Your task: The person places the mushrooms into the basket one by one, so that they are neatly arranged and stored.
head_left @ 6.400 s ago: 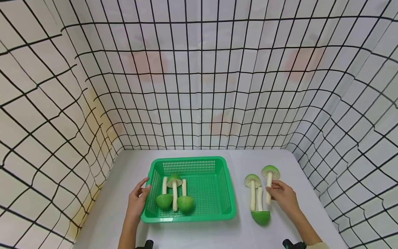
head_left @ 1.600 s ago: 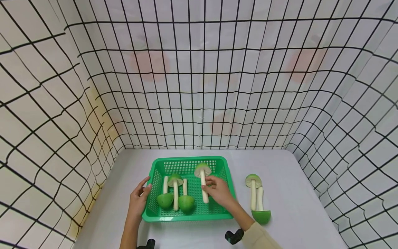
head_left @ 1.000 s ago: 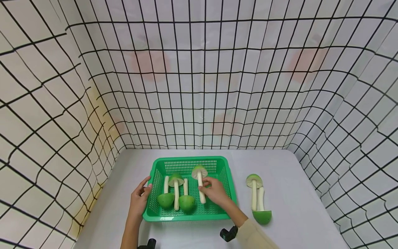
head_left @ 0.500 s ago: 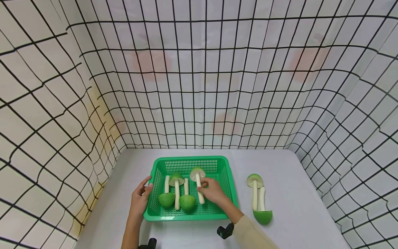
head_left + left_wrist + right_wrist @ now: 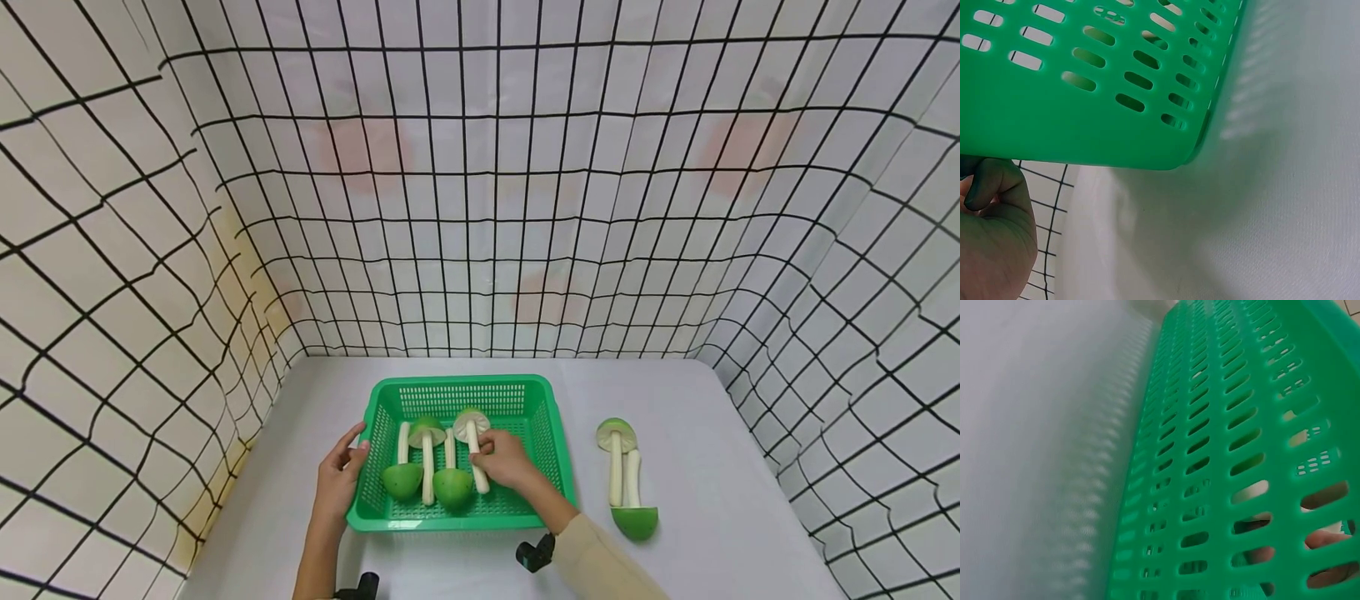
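Note:
My left hand grips the left rim of a green slotted plastic basket; its curled fingers show under the rim in the left wrist view. Inside the basket, my right hand pinches the white stem of a toy mushroom, its green cap pointing away from me. Left of it lie three more mushrooms in a row: one cap-near, one cap-far and one cap-near. The held mushroom is right beside the last. Through the basket wall in the right wrist view, parts of the right fingers show.
Two more mushrooms lie side by side on the white table right of the basket: one cap-far, one cap-near. Black grid netting over white cloth encloses the back and sides.
My right hand took the mushroom from the table on the right, carried it into the basket, then shifted it left and lower beside the row. The left hand stays on the rim.

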Demonstrator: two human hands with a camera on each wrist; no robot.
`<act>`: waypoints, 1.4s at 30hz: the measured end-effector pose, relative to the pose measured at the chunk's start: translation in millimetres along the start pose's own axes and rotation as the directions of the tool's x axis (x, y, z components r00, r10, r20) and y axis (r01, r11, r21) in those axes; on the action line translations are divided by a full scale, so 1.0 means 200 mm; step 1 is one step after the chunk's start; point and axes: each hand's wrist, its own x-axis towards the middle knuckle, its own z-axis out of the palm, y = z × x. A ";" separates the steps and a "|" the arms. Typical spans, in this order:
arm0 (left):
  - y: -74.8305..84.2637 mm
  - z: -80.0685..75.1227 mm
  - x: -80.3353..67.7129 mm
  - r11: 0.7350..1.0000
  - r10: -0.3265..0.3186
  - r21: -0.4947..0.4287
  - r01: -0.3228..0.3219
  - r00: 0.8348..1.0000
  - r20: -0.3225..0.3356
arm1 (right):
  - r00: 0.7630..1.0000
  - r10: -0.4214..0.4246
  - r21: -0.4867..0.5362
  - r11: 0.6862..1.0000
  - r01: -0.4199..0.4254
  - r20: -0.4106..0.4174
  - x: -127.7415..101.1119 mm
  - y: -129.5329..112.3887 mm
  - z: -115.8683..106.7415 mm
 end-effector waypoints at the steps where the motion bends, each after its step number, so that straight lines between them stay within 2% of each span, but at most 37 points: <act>1: 0.02 0.00 -0.01 1.000 -0.002 0.000 0.002 1.000 0.002 | 1.000 0.005 -0.002 1.000 -0.005 0.005 0.00 0.00 0.00; 5: 0.11 -0.01 -0.07 1.000 0.011 0.004 -0.011 1.000 0.014 | 1.000 0.011 -0.020 1.000 -0.011 0.009 0.01 0.00 0.00; 7: 0.12 -0.01 -0.08 1.000 0.018 0.006 -0.018 1.000 0.020 | 1.000 0.020 -0.024 1.000 -0.019 0.012 0.02 0.00 0.00; 14: -0.01 -0.01 0.00 1.000 -0.004 -0.011 0.004 1.000 0.008 | 0.999 0.035 -0.037 0.999 -0.034 0.033 0.02 -0.01 0.00; 18: -0.05 -0.01 0.02 1.000 0.014 -0.014 -0.014 1.000 -0.005 | 0.997 0.051 -0.038 0.998 -0.049 0.053 0.03 0.00 0.01; 22: -0.03 0.00 0.01 0.999 0.027 -0.017 -0.027 1.000 -0.015 | 0.996 0.051 -0.037 0.998 -0.048 0.076 0.02 -0.01 0.01; 31: -0.06 0.01 0.02 0.999 0.036 -0.030 -0.037 0.999 -0.023 | 0.993 0.040 -0.009 0.999 -0.039 0.109 0.01 0.01 0.02; 42: -0.05 0.00 0.02 0.999 0.025 -0.034 -0.025 1.000 -0.014 | 0.992 0.013 -0.045 0.999 -0.007 0.129 -0.01 0.01 0.01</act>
